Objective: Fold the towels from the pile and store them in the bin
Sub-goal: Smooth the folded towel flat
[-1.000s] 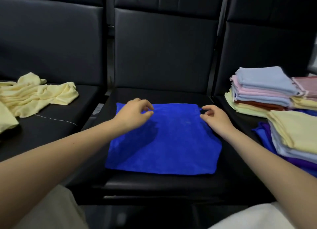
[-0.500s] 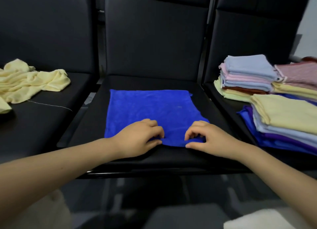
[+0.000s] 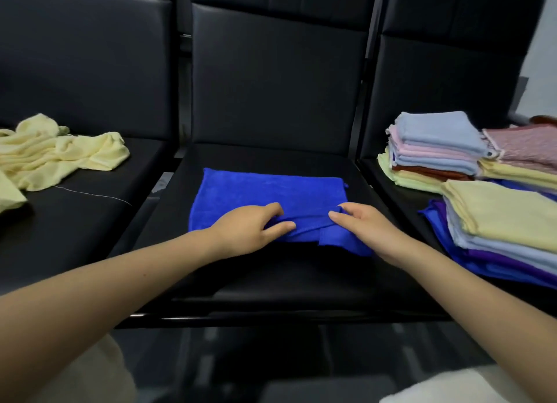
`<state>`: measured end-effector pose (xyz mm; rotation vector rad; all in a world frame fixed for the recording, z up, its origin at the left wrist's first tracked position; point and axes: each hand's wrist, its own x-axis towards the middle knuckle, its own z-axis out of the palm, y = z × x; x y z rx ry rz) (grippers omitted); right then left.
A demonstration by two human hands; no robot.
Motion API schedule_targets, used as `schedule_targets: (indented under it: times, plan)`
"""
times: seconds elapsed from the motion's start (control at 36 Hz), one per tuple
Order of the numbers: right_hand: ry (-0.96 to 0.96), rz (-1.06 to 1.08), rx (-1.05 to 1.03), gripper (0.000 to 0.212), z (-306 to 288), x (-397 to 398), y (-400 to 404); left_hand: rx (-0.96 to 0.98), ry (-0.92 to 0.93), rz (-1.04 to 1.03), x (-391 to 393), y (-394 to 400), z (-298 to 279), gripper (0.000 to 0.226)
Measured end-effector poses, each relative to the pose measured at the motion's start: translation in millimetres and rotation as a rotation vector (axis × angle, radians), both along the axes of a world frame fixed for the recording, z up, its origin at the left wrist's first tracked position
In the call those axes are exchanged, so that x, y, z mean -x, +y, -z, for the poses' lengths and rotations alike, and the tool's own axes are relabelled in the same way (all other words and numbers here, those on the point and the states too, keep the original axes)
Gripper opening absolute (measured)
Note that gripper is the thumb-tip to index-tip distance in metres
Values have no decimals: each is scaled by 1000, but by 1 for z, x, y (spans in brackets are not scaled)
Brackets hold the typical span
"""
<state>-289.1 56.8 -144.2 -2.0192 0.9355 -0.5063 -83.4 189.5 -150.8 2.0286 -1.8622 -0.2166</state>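
Your left hand (image 3: 245, 232) and right hand (image 3: 366, 226) each pinch the near edge of a blue towel (image 3: 271, 196), lifting it off the middle seat (image 3: 271, 277).

Your fingers and thumbs are curled around bunched cloth; the rest of the towel lies flat on the black chair, its far edge toward the backrest. On the seat to your right sit stacks of folded towels (image 3: 434, 149) in pale blue, pink, yellow and purple. On the seat to your left lies a crumpled yellow towel (image 3: 60, 155).
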Motion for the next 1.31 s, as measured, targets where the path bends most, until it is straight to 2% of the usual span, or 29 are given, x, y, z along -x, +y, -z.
schedule_targets:
  times: [0.06,0.11,0.19,0.25,0.33,0.39,0.44,0.5,0.56,0.61,0.64,0.72,0.81,0.83,0.92,1.0,1.08,1.31]
  plan:
    - [30,51,24,23,2,-4,-5,2,-47,5,-2,-2,3,35]
    - [109,93,142,13,2,-8,-9,47,-52,11,-6,-5,6,30]
    - [297,144,550,21,3,-6,-6,178,-4,14,-10,-7,8,23]
    - [269,114,766,27,2,-3,0,234,-22,-6,-13,-7,7,23]
    - [102,-27,802,38,1,-2,11,253,-44,-26,-16,-5,4,19]
    - [163,-159,786,47,4,-2,19,266,-62,-9,-17,-1,3,17]
    - [276,-238,774,45,11,-1,17,271,-136,59,-17,3,3,14]
    - [261,-224,728,34,17,0,11,279,-191,152,-14,8,5,17]
    - [217,-185,695,22,20,1,3,236,-210,195,-10,12,9,41]
    - [149,-170,588,15,19,3,-1,179,-226,158,-5,13,13,58]
    - [105,-173,514,13,17,4,-2,164,-236,123,-3,11,15,60]
    - [29,-131,296,12,12,6,-2,161,-269,42,3,6,17,46]
    - [-107,-23,93,44,7,7,-5,166,-321,-10,11,0,17,37]
    - [-198,17,12,46,4,8,-5,166,-338,-29,13,-2,16,33]
    - [-478,135,-291,20,-7,11,-4,160,-383,-65,16,-5,12,28]
    - [-656,202,-498,18,-21,18,-3,139,-411,-87,17,-2,13,43]
    - [-712,228,-606,20,-30,21,0,86,-467,-135,22,0,15,55]
    - [-765,272,-690,20,-33,20,7,46,-512,-188,34,-5,13,53]
